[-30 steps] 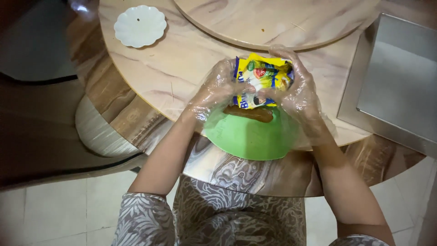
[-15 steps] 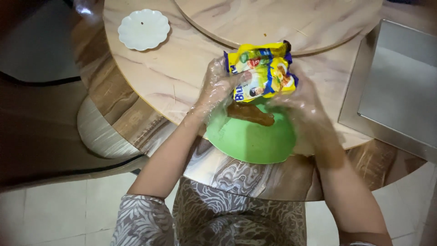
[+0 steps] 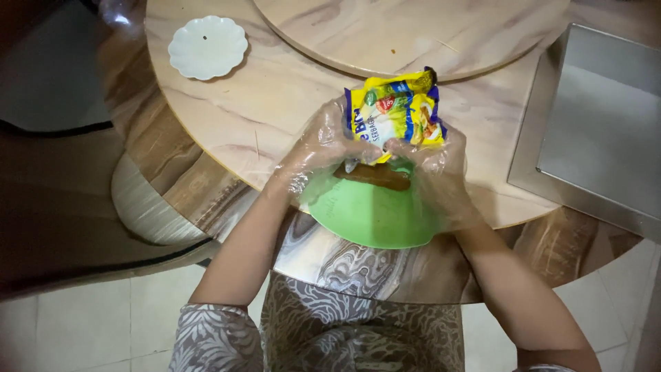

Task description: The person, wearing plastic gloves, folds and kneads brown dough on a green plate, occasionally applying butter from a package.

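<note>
**Packet held over the green bowl**

Our gloved left hand (image 3: 323, 148) and right hand (image 3: 434, 169) pinch a yellow seasoning packet (image 3: 394, 114) above a green bowl (image 3: 372, 217) at the marbled round table's (image 3: 261, 103) edge. Beyond lie a scalloped white saucer (image 3: 208, 47), a steel tray (image 3: 592, 131) and pale floor tiles (image 3: 82, 324).

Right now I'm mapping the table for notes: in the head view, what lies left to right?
White scalloped plate → left hand → yellow packet held over the green bowl → right hand → metal tray.
</note>
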